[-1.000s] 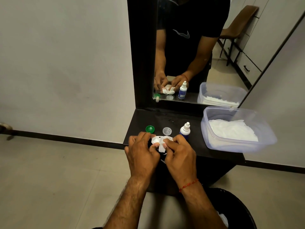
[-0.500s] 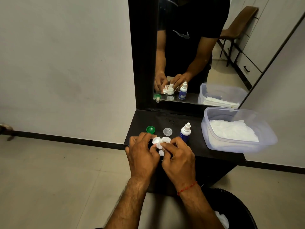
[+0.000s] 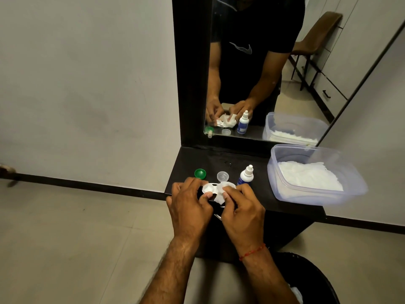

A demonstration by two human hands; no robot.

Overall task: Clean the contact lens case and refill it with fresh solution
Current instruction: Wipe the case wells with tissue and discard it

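My left hand (image 3: 189, 207) grips the left end of the white contact lens case (image 3: 209, 188), held just above the front of the black shelf (image 3: 285, 200). Its left well faces up and shows bare. My right hand (image 3: 241, 212) pinches a white tissue (image 3: 221, 194) pressed onto the case's right well, which it hides. Behind the hands, a green cap (image 3: 200, 173) and a clear cap (image 3: 222, 176) lie on the shelf. A small solution bottle (image 3: 246, 175) with a white nozzle and blue label stands upright to their right.
A clear plastic tub (image 3: 315, 195) of white tissues sits at the shelf's right end. A mirror (image 3: 252, 73) rises behind the shelf and reflects the hands and objects. A black bin (image 3: 315, 279) stands on the floor at the lower right.
The tissue has shifted from the middle of the case onto its right well, and the left well is now uncovered. Both hands stay in the same place.
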